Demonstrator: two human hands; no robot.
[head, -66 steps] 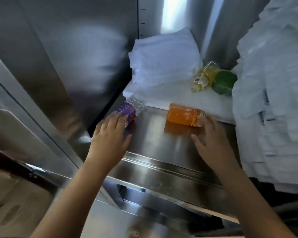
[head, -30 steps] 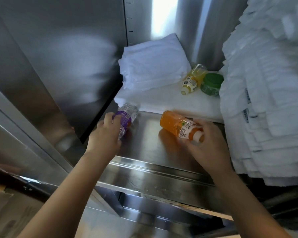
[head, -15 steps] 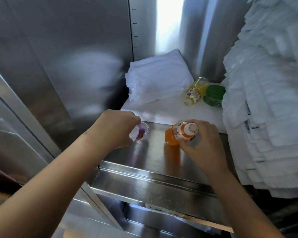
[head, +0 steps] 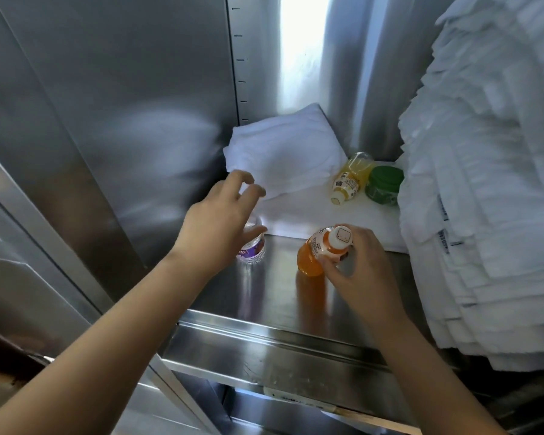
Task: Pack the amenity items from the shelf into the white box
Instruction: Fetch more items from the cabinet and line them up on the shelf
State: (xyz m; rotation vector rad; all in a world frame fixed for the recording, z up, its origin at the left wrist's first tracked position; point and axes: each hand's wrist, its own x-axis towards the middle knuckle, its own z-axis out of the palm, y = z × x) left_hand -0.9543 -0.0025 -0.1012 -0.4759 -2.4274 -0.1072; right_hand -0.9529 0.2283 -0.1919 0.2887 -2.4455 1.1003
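Note:
A small orange bottle (head: pixel 311 255) with a white cap stands upright on the steel shelf (head: pixel 274 296). My right hand (head: pixel 355 265) grips it near the neck. A clear bottle with a purple label (head: pixel 253 249) stands upright to its left. My left hand (head: pixel 220 221) hovers above and in front of that bottle, fingers spread and relaxed, holding nothing; it hides most of the bottle. Further back a yellow bottle (head: pixel 349 178) and a green jar (head: pixel 383 185) lie on a white towel (head: pixel 299 211). The white box is out of sight.
A folded white towel (head: pixel 280 155) leans in the back corner. A tall stack of white linen (head: pixel 484 189) fills the right side. Steel walls (head: pixel 107 105) close in the left and back. The shelf's front lip (head: pixel 264 343) runs below my wrists.
Both bottles lay on their sides and now stand upright. My left hand has let go of the purple-labelled bottle and lifted off it. My right hand still holds the orange bottle.

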